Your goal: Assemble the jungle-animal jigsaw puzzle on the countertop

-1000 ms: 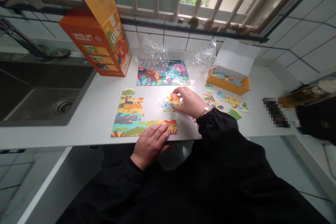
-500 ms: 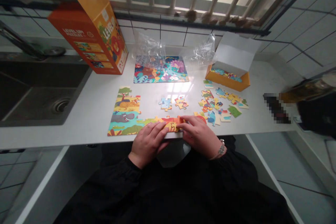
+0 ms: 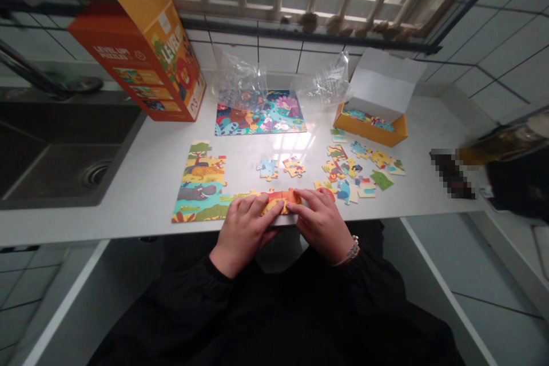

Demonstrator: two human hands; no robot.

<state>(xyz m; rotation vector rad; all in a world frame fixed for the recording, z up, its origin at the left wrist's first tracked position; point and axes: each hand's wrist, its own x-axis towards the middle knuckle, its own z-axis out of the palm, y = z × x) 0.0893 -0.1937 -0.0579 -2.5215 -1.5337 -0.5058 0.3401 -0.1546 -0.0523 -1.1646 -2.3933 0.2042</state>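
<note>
A partly built animal jigsaw (image 3: 199, 183) lies on the white counter (image 3: 146, 200), its bottom row running right along the front edge. My left hand (image 3: 244, 231) rests flat on that row, fingers stretched out. My right hand (image 3: 322, 222) lies beside it, fingertips pressing an orange piece (image 3: 282, 199) at the row's right end. Both hands nearly touch over the piece. Two small joined clusters (image 3: 269, 168) (image 3: 294, 167) sit just beyond my hands.
Loose pieces (image 3: 355, 168) are scattered right of centre. Behind them is an open orange tray box (image 3: 371, 130) with more pieces. A finished puzzle (image 3: 259, 115), clear plastic bags (image 3: 244, 80) and a tall orange puzzle box (image 3: 146, 63) stand at the back. A sink (image 3: 64, 148) lies left.
My right hand carried the orange piece from the middle of the counter down to the right end of the bottom row. Both hands now press there. The left hand barely moved.
</note>
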